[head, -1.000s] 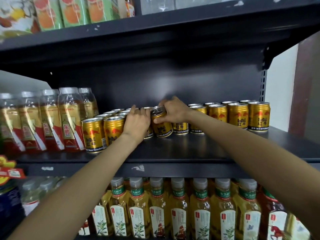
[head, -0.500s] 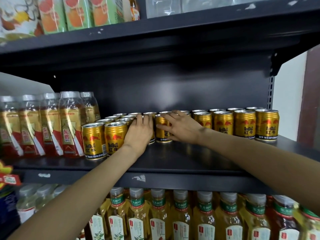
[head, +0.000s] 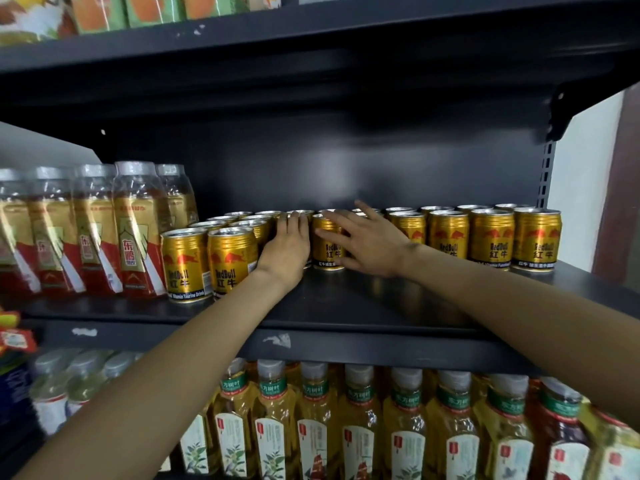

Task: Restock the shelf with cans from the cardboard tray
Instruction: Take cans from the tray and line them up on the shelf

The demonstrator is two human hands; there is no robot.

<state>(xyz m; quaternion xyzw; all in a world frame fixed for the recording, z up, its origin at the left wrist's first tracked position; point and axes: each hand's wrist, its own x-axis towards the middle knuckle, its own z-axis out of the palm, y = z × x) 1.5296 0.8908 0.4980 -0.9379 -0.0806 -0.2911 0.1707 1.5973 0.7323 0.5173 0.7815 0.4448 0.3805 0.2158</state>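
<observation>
Gold Red Bull cans stand in rows across the dark metal shelf. Two cans sit nearest the front at left, and a row of cans stands at right. In the middle a single can stands upright. My left hand lies flat against the cans to its left, fingers together, gripping nothing. My right hand rests on that can and the ones beside it with fingers spread. No cardboard tray is in view.
Tall gold-and-red bottles fill the shelf's left end. Yellow tea bottles line the shelf below. An upper shelf with juice cartons hangs overhead. The shelf upright closes the right end.
My right hand set down the tilted can it held; the can now stands upright in the row. That hand has spread flat. My left hand stayed against the cans.
</observation>
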